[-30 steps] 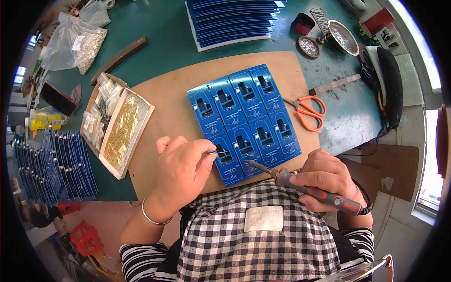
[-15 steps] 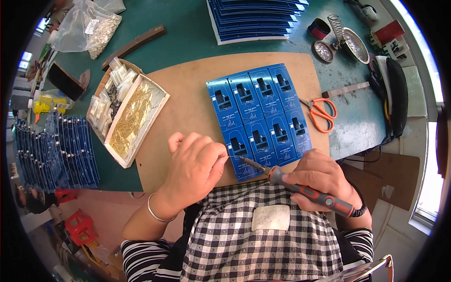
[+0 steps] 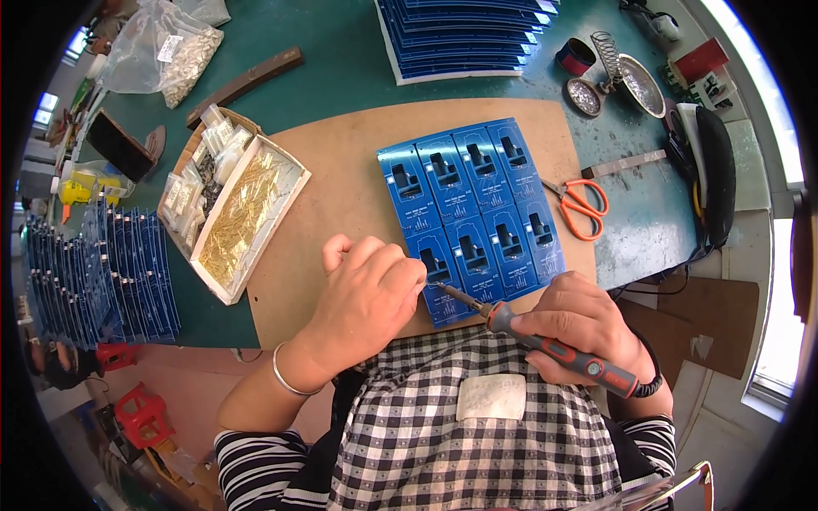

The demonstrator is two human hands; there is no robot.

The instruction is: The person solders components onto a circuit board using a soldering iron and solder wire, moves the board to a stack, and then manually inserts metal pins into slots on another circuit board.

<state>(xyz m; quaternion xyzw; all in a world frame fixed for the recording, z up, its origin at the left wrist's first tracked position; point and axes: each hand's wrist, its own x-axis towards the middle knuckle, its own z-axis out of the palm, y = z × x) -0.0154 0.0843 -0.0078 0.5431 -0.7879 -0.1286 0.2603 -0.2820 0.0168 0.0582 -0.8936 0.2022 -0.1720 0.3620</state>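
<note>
A blue circuit board panel (image 3: 473, 209) with several repeated sections and dark cut-outs lies on a brown board (image 3: 332, 175). My right hand (image 3: 588, 324) grips a grey and red soldering iron (image 3: 558, 347), its tip touching or just above the panel's lower left section. Close beside that tip, my left hand (image 3: 371, 294) has thumb and forefinger pinched together. They hold a thin solder wire (image 3: 429, 283), of which only a short bit shows.
Orange-handled scissors (image 3: 584, 209) lie right of the panel. A divided box (image 3: 247, 294) with gold pins and small bags stands left. Stacked blue boards (image 3: 460, 43) sit at the back, others (image 3: 102, 281) far left. A spring iron holder (image 3: 607, 53) and metal dishes stand back right.
My left hand has shifted slightly right, bringing its pinched fingers closer to the iron's tip; less solder wire shows now. The right hand and the iron have barely moved.
</note>
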